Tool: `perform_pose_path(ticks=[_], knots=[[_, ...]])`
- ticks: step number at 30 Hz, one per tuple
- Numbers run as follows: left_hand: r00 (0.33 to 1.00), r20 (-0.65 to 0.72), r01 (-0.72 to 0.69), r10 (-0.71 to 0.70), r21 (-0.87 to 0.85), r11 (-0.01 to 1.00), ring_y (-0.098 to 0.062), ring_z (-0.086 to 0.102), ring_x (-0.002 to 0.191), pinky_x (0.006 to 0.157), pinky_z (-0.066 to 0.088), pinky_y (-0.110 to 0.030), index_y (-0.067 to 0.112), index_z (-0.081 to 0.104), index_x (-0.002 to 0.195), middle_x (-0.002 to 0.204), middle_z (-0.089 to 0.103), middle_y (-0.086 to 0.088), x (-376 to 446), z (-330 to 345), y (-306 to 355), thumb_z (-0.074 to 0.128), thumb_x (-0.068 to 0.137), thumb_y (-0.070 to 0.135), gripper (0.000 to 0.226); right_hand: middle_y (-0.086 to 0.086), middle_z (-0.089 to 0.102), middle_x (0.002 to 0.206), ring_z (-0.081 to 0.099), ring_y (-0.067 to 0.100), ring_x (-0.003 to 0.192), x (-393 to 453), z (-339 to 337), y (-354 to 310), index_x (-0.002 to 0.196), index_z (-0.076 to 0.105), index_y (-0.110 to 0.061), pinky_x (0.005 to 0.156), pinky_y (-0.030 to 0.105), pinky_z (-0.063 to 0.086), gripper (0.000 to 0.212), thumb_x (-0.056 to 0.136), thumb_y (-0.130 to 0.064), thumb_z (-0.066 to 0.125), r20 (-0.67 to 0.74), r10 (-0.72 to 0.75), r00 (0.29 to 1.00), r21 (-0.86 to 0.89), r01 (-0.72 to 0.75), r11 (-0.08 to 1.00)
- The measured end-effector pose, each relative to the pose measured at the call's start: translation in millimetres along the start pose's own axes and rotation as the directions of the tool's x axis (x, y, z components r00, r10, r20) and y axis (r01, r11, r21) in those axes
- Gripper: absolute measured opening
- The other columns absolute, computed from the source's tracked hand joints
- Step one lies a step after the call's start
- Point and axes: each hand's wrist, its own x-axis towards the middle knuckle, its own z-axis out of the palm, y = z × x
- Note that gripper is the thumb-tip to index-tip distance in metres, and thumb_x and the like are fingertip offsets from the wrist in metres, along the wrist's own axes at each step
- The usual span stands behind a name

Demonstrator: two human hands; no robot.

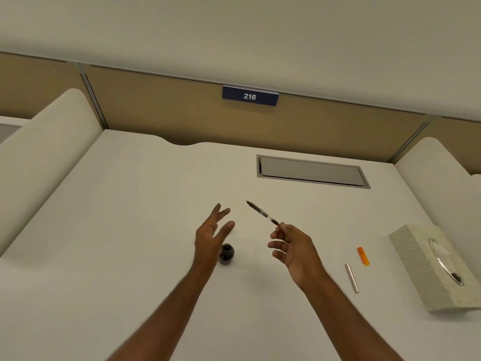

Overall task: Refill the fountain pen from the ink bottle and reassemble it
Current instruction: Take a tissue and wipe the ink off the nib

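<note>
White tabletop [130, 230] carries everything within easy reach. The right hand [296, 254] pinches the pen [261, 212] at its back end, nib raised and pointing away, probably so that no ink drips on the fingers. The left hand [210, 238] hangs with fingers spread, holding nothing, just over the open ink bottle [227, 254] (its cap I cannot find). The silver barrel [352, 278] and orange cap [363, 255] wait at the right, near the tissue box [416, 264], likely for wiping.
</note>
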Motion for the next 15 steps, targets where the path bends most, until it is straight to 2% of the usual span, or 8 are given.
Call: perform_pose_path(ticks=[3,7,10,13,15], knots=[[0.998,0.061,-0.014,0.018,-0.076,0.997,-0.005,0.065,0.116,0.107,0.047,-0.031,0.019,0.065,0.129,0.116,0.074,0.015,-6,26,23,0.071,0.089,0.03,0.042,0.004,0.068,0.079,0.064,0.018,0.065,-12,-5,-3,0.085,0.067,-0.013,0.058,0.027,0.047,0.02,0.096,-0.027,0.059,0.01,0.091,0.996,0.138,-0.091,0.986],[0.988,0.152,0.0,0.025,-0.159,0.987,-0.005,0.069,0.109,0.101,0.052,-0.023,0.012,0.074,0.115,0.105,0.079,0.002,-16,65,51,0.069,0.091,0.016,0.025,0.004,0.068,0.077,0.064,0.018,0.065,-24,-16,-8,0.087,0.068,-0.014,0.057,0.027,0.048,0.018,0.094,-0.029,0.062,0.017,0.157,0.987,0.236,-0.156,0.959],[0.985,0.169,0.007,0.022,-0.171,0.985,-0.006,0.071,0.106,0.102,0.052,-0.029,0.016,0.079,0.103,0.102,0.079,0.001,-20,90,62,0.069,0.09,0.019,0.017,0.005,0.068,0.076,0.064,0.019,0.064,-30,-28,-12,0.088,0.067,-0.013,0.055,0.026,0.049,0.018,0.094,-0.029,0.062,0.015,0.176,0.984,0.275,-0.173,0.946],[0.988,0.156,0.013,0.014,-0.167,0.986,-0.01,0.073,0.103,0.102,0.052,-0.041,0.013,0.079,0.102,0.097,0.08,-0.001,-25,110,66,0.07,0.089,0.021,0.018,0.005,0.068,0.076,0.064,0.019,0.062,-33,-44,-16,0.09,0.067,-0.012,0.053,0.026,0.05,0.018,0.094,-0.029,0.062,0.008,0.186,0.982,0.297,-0.18,0.938],[0.99,0.14,0.027,-0.004,-0.164,0.986,-0.012,0.074,0.101,0.101,0.053,-0.043,0.011,0.078,0.102,0.094,0.08,-0.003,-28,122,67,0.07,0.089,0.02,0.018,0.006,0.068,0.077,0.064,0.019,0.063,-33,-54,-19,0.092,0.066,-0.012,0.054,0.026,0.05,0.018,0.094,-0.03,0.062,0.009,0.185,0.983,0.303,-0.179,0.936]])
